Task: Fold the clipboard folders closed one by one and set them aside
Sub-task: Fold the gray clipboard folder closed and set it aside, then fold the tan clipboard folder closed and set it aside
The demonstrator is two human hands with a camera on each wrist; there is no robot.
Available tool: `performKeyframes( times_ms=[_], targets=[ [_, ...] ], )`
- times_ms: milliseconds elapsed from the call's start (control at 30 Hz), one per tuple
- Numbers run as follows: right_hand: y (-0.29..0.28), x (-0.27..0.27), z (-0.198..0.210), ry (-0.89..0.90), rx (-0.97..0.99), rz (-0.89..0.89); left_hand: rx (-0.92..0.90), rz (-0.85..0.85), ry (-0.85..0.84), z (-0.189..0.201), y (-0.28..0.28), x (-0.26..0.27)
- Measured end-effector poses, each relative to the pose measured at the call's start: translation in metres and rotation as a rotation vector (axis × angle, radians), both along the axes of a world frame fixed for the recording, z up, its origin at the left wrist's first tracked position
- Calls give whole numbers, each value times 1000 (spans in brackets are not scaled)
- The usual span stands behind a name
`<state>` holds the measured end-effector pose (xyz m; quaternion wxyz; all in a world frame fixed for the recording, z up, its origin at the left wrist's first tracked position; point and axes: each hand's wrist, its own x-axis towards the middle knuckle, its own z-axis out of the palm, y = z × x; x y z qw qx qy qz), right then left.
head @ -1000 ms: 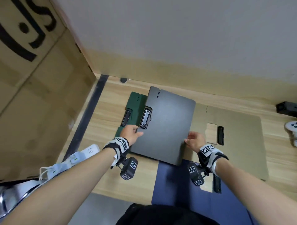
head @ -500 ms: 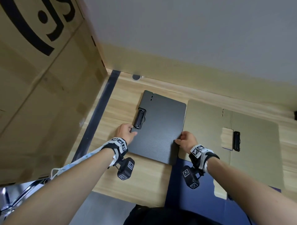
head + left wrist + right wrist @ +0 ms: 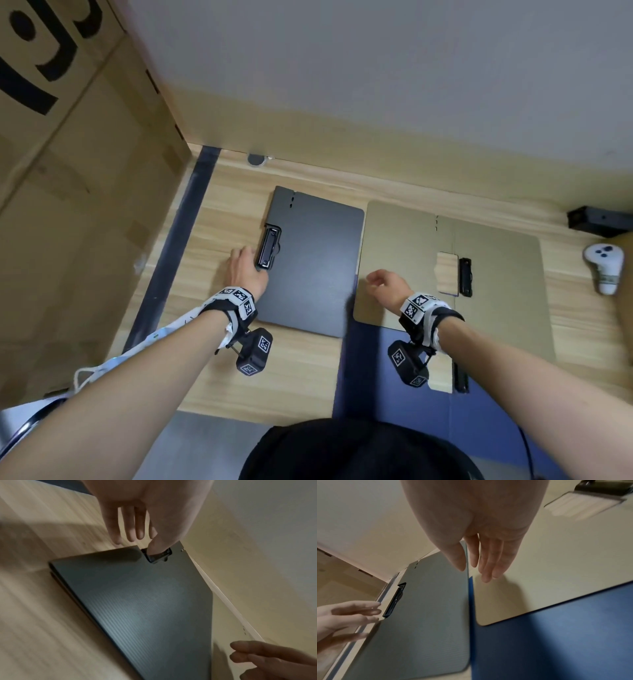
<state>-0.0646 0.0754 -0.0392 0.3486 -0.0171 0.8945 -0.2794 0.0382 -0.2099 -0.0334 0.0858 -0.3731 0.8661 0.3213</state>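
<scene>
A closed dark grey clipboard folder (image 3: 311, 260) lies flat on the wooden table (image 3: 291, 370). The left wrist view shows the edge of another folder under it. My left hand (image 3: 245, 263) lies flat at its left edge, fingers straight on the table, with the thumb tip touching the black clip (image 3: 157, 555). My right hand (image 3: 376, 281) hovers just off the grey folder's right edge, fingers relaxed and holding nothing, above the left part of an open tan folder (image 3: 411, 246). The tan folder's clip (image 3: 465, 277) shows at its middle. A blue folder (image 3: 394, 394) lies under the tan one.
A big cardboard box (image 3: 68, 171) stands close on the left. The wall (image 3: 376, 85) runs along the table's far edge. A white controller (image 3: 604, 267) and a black device (image 3: 596, 221) sit at the far right.
The grey folder went down and left onto the green folder, which is now covered. Both hands have let go of it; the right hand has lifted off to the right.
</scene>
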Motion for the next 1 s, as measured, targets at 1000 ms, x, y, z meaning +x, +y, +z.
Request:
performKeyframes(
  times_ms=[1000],
  targets=[
    [284, 5, -39, 61, -47, -187, -90, -746, -272, -25, 261, -12]
  ],
)
